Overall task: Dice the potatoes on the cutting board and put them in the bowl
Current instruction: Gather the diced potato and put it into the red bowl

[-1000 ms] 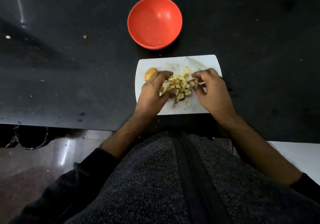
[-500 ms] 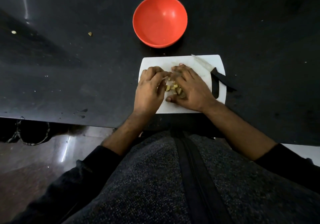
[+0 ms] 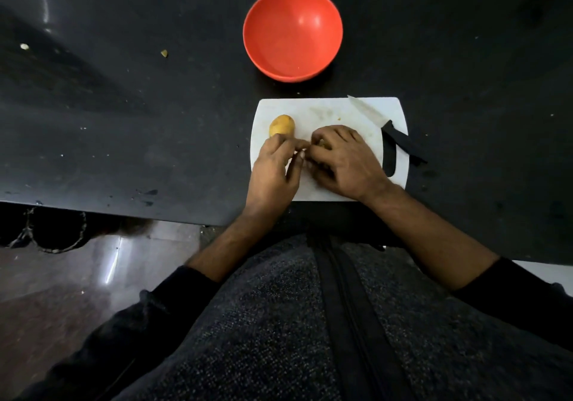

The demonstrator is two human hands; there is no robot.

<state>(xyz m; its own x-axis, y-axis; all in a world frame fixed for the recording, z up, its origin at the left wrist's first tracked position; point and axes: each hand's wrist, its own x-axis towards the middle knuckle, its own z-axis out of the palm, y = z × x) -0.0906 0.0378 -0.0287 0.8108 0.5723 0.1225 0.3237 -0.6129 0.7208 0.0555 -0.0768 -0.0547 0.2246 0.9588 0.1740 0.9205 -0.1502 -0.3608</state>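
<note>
A white cutting board (image 3: 328,112) lies on the black counter near its front edge. A whole yellow potato (image 3: 281,125) sits on the board's left part. My left hand (image 3: 274,171) and my right hand (image 3: 344,158) meet over the middle of the board, cupped together around the diced potato pieces (image 3: 322,144), which are almost fully hidden under my fingers. A knife (image 3: 384,124) with a white blade and black handle lies across the board's far right corner. The red bowl (image 3: 293,31) stands beyond the board and looks empty.
Small scraps (image 3: 164,53) lie on the black counter (image 3: 124,106) to the far left. The counter's front edge runs just below the board, with my torso in a grey jacket against it. Floor shows at lower left.
My hands have swept the spread dice into a heap and closed over it. The knife now lies on the board's right corner, and the whole potato is uncovered again.
</note>
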